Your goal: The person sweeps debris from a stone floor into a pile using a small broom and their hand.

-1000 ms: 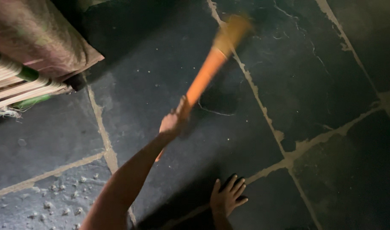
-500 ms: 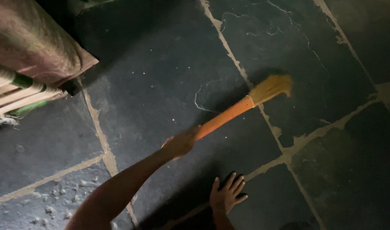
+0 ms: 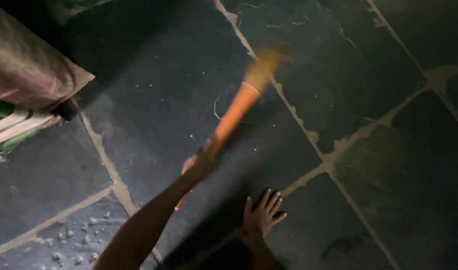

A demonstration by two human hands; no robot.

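A: Broom first: a short hand broom with an orange plastic handle and a straw-yellow bristle head (image 3: 239, 107). Where does it sit relative to the grip?

B: It runs up and away from the left hand (image 3: 198, 162), which is closed around the lower part of the handle. A stub of orange pokes out below the fist, toward the person. The bristles are at the far end, blurred, over the dark grey stone-slab floor with pale mortar joints (image 3: 339, 150); I cannot tell whether they touch it.

A: Why hold it so low on the handle?

B: My guess is reach: with the arm stretched out, a grip near the end carries the bristles farthest from the body.

A: And the right hand (image 3: 261, 215)?

B: Flat on the floor, fingers spread, holding nothing. It lies nearer the person than the gripping hand and off to its right, likely propping up the body while it leans forward.

A: What lies further out?

B: Left of the grip and nearer the person, pale grit specks (image 3: 74, 240) lie scattered on a slab. Far to the left, well apart, sits a brownish folded cloth (image 3: 29, 70) on a striped green-and-cream woven frame (image 3: 14, 125).
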